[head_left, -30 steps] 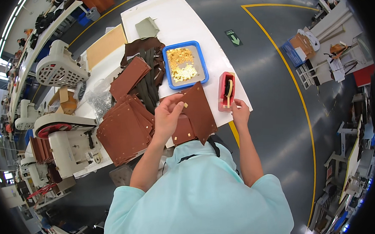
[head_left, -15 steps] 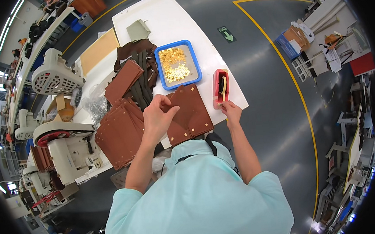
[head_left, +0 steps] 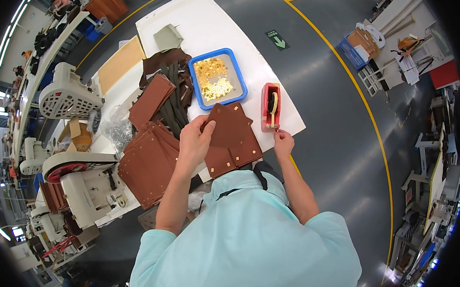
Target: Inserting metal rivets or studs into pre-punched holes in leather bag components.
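My left hand (head_left: pixel 194 144) is closed, thumb and fingers pinching the edge of a brown leather piece (head_left: pixel 228 128), which stands partly lifted over the brown leather below it. Small pale squares dot the leather near its lower edge and top corner. At the right side of the table sits a red tape dispenser (head_left: pixel 265 108) holding a roll of pale tape (head_left: pixel 272 107). My right hand (head_left: pixel 283 143) is just below the dispenser's near end, its fingertips pinched together at the tape's end. How much tape lies between the fingers is too small to see.
A blue-rimmed tray (head_left: pixel 245 85) of gold metal pieces (head_left: pixel 213 79) stands beyond the leather. Brown leather pieces are stacked (head_left: pixel 148 168) to the left, beside dark strips (head_left: pixel 173 102). White machines (head_left: pixel 79 193) line the left side. Grey floor (head_left: pixel 328 138) borders the table's right edge.
My left hand has taken hold of the leather piece and raised it. My right hand has drawn back slightly toward me from the dispenser's end.
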`<state>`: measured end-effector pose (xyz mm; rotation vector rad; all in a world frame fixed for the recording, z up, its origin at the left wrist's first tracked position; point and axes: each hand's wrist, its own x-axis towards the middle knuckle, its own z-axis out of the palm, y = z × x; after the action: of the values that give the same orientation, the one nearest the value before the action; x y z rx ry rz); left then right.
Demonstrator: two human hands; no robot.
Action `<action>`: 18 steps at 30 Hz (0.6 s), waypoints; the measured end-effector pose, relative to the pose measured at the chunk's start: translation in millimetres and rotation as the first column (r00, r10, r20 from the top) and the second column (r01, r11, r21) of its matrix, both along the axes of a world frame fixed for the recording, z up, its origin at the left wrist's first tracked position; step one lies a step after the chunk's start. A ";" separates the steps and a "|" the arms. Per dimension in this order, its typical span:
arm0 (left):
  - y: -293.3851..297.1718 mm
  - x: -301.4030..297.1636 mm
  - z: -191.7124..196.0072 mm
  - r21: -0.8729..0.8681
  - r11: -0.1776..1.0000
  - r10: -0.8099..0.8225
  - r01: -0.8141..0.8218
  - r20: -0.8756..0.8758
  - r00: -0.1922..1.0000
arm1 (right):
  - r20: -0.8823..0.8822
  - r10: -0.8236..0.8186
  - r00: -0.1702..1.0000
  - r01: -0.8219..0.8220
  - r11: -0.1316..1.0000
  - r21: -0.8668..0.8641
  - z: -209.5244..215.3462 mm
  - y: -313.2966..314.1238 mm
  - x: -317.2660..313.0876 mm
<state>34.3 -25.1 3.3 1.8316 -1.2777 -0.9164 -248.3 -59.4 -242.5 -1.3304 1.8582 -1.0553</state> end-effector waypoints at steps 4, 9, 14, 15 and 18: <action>-3.2 -4.0 5.0 0.012 1.000 0.018 -0.014 -0.384 0.923 | 0.298 -0.184 0.937 0.107 0.961 0.256 18.0 7.9 0.5; 1.3 -13.1 5.5 0.046 0.999 0.005 0.021 -0.502 0.865 | 0.615 0.162 0.772 -0.205 0.979 -0.001 184.0 9.5 58.8; 7.6 -26.6 18.3 0.001 0.992 -0.109 0.124 -0.478 0.871 | 0.722 0.334 0.606 -0.436 0.898 -0.050 233.5 13.5 85.5; 8.8 -28.2 23.1 0.018 0.988 -0.129 0.151 -0.432 0.893 | 0.732 0.321 0.602 -0.436 0.899 -0.035 234.5 13.2 86.3; 12.8 -30.8 28.1 -0.020 0.990 -0.136 0.143 -0.463 0.876 | 0.737 0.326 0.592 -0.456 0.890 -0.028 238.7 14.4 87.6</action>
<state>3.5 -12.3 31.4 1.4188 -1.1034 -1.3506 -160.7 -45.0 -3.8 -0.9410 0.9549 -0.9602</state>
